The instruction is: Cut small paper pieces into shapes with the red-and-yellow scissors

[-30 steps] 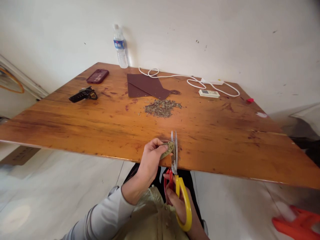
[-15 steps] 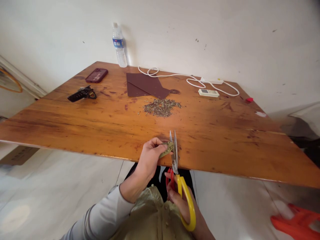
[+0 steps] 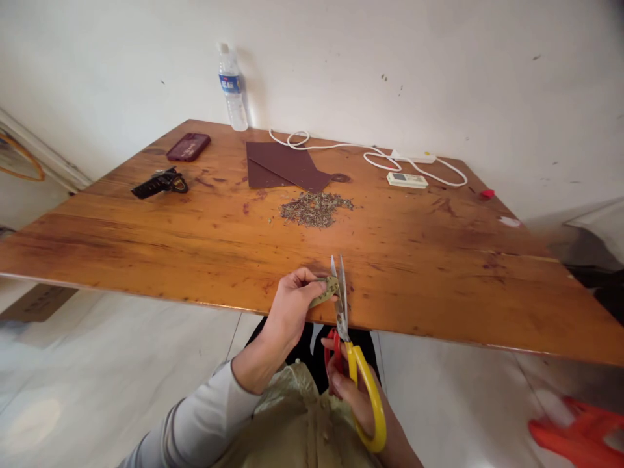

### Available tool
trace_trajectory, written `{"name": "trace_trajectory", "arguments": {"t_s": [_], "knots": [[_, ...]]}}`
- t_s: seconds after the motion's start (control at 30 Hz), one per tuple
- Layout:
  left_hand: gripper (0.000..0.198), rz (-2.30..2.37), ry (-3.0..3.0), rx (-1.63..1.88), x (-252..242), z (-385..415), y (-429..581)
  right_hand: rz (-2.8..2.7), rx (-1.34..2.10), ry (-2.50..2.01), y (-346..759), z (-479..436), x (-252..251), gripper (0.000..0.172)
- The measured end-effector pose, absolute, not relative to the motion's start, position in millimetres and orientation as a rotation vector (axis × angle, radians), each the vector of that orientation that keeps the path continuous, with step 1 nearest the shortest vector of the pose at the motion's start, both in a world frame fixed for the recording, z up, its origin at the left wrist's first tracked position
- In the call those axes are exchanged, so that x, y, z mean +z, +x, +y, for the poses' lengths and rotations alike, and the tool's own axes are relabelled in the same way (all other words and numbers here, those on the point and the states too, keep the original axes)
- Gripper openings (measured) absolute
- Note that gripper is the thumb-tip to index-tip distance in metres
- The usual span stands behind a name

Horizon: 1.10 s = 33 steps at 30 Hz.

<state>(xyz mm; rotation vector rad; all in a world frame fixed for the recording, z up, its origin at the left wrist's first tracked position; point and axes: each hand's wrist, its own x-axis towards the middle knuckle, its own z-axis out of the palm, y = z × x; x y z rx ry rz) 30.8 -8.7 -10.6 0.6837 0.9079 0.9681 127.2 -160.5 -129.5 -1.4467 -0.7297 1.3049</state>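
Note:
My left hand [image 3: 288, 309] pinches a small flat green piece with dark markings [image 3: 325, 292] above the front edge of the table. Its exact kind I cannot tell. In my right hand [image 3: 351, 390] are scissors [image 3: 343, 305] with one red and one yellow handle. Their blades point away from me, slightly apart at the tips, and the right end of the green piece lies at the blades. Further in on the table is a loose pile of small dry brown-green shreds [image 3: 316, 210].
On the wooden table [image 3: 195, 240] lie brown sheets [image 3: 277, 166], a dark red phone [image 3: 188, 147], a black strap-like item [image 3: 160, 183], a white remote [image 3: 407, 180] and a white cord [image 3: 331, 147]. A plastic bottle [image 3: 233, 91] stands by the wall. An orange-red object [image 3: 580, 429] is at lower right.
The scissors' handles have shifted very slightly to the right with my right hand. My left hand and the green piece look nearly the same.

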Motion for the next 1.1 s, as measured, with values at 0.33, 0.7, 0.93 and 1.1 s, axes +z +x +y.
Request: {"name": "trace_trajectory", "arguments": {"t_s": [0.33,0.7,0.93,1.1], "knots": [[0.024,0.895,0.708,0.947,-11,-7,31,-0.737,1.309,-1.507,135,-154,-105,0.049],[0.024,0.907,0.744,0.889,-17,-5,27,-0.828,1.332,-1.476,142,-165,-126,0.052],[0.021,0.927,0.818,0.881,-20,-1,26,-0.819,1.39,-1.486,149,-163,-118,0.057],[0.021,0.927,0.8,0.876,-20,-1,26,-0.81,1.353,-1.561,150,-163,-112,0.052]]}}
